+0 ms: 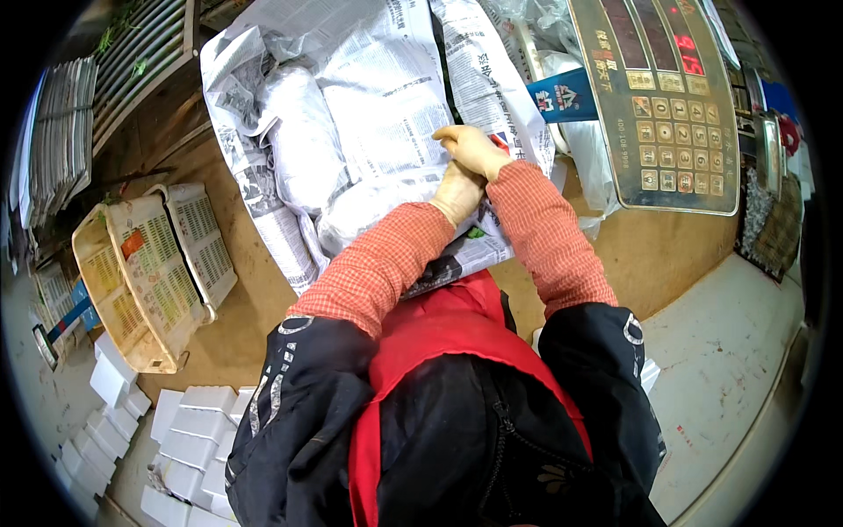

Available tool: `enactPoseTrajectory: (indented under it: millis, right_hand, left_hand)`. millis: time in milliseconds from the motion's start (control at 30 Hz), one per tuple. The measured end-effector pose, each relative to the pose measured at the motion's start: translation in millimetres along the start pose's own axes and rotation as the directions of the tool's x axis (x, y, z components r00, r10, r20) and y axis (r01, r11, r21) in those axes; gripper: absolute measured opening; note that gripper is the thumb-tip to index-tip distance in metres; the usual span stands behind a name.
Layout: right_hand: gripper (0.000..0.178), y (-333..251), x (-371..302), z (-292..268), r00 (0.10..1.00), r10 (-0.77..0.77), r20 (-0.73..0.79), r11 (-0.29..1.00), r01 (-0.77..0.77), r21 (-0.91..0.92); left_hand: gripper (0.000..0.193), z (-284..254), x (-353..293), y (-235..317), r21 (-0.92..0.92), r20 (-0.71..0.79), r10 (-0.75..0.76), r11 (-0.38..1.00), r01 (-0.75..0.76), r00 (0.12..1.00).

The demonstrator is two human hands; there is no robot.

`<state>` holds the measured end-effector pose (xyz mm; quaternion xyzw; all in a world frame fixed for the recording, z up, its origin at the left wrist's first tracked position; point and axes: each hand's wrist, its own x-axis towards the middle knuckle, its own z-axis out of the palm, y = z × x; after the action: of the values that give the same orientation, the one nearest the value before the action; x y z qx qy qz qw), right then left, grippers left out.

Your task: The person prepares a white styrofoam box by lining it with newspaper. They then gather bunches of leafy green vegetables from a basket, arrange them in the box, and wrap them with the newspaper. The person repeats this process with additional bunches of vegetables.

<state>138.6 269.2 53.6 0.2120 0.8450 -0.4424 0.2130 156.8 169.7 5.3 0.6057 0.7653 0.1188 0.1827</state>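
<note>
My left hand [458,195] and my right hand [474,149], both in pale cream gloves, meet over a large newspaper wrapping [386,97]. My right hand lies above and across the left one, its visible fingers stretched out toward the left and holding nothing I can see. The fingers of my left hand are hidden below it and by the right wrist. Beside them, white wrapped bundles [303,140] rest in the open newspaper, under a printed sheet. A small red thing [499,142] shows just past my right hand; its kind is unclear.
A weighing scale's keypad panel [667,132] stands at the right, with clear plastic bags [588,167] next to it. Cream plastic baskets [154,272] sit at the left, below stacked newspapers [61,132] and a slatted rack [145,61]. White foam boxes [193,439] are piled at lower left.
</note>
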Motion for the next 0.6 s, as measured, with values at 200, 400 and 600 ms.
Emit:
enactPoseTrajectory:
  millis: [200, 400, 600]
  right_hand:
    - [0.039, 5, 11, -1, 0.987, 0.051, 0.155, 0.952, -0.001, -0.308]
    - [0.043, 22, 2, 5, 0.961, 0.136, 0.239, 0.928, -0.039, -0.371]
    - [0.038, 34, 6, 6, 0.956, 0.167, 0.241, 0.797, 0.013, -0.604]
  left_hand:
    - [0.048, -18, 1, 6, 0.013, 0.095, -0.013, 1.0, 0.011, 0.995]
    - [0.056, -22, -2, 7, -0.04, 0.43, -0.043, 0.997, 0.067, 0.902]
    - [0.034, -17, -33, 24, 0.047, 0.223, -0.065, 0.997, 0.056, 0.973]
